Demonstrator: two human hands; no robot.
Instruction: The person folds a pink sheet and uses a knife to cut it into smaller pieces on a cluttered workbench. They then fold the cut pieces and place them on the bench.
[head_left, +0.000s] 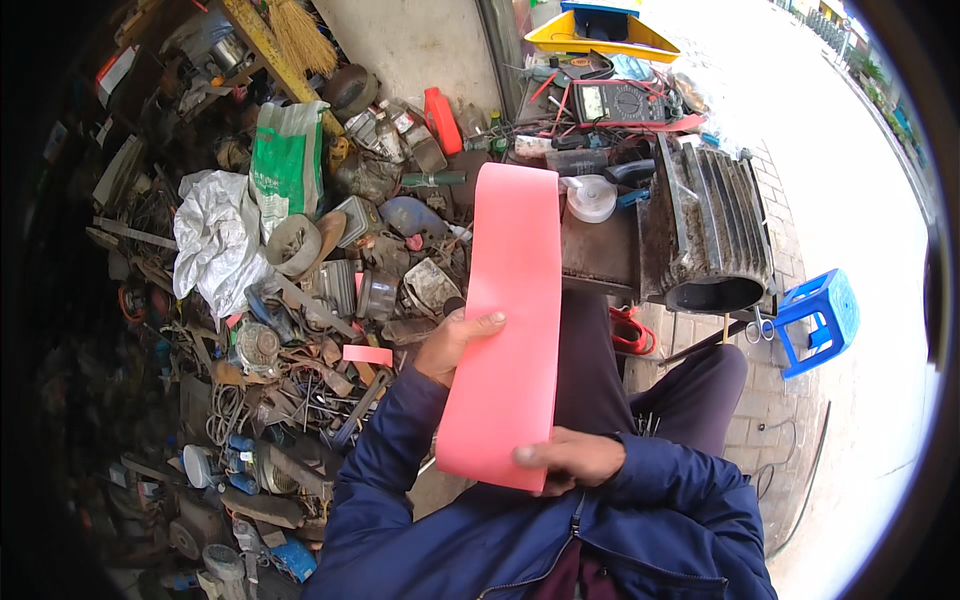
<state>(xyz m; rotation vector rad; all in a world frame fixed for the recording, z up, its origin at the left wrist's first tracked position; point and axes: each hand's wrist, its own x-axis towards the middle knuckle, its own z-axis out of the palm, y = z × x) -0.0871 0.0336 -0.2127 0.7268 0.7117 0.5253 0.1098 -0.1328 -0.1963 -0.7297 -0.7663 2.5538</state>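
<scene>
A long, wide strip of smooth pink sheet material (517, 262) lies lengthwise in front of me, curled over at its far and near ends. My left hand (457, 341) grips its left edge around the middle, thumb on top and fingers hidden underneath. At the near right corner, my right hand (574, 459) pinches the strip, with the thumb above and the fingers partly below. Beyond the strip, to the right, a roll of white tape (592, 199) rests on a dark metal bench (598, 251).
A ribbed, dirty metal motor housing (712, 225) stands on the bench's right side, with scissors (759, 328) hanging near it. Behind are a multimeter (619, 103) and a yellow tray (652, 46). Piled scrap and tools fill the left. A blue plastic stool (840, 307) stands at right.
</scene>
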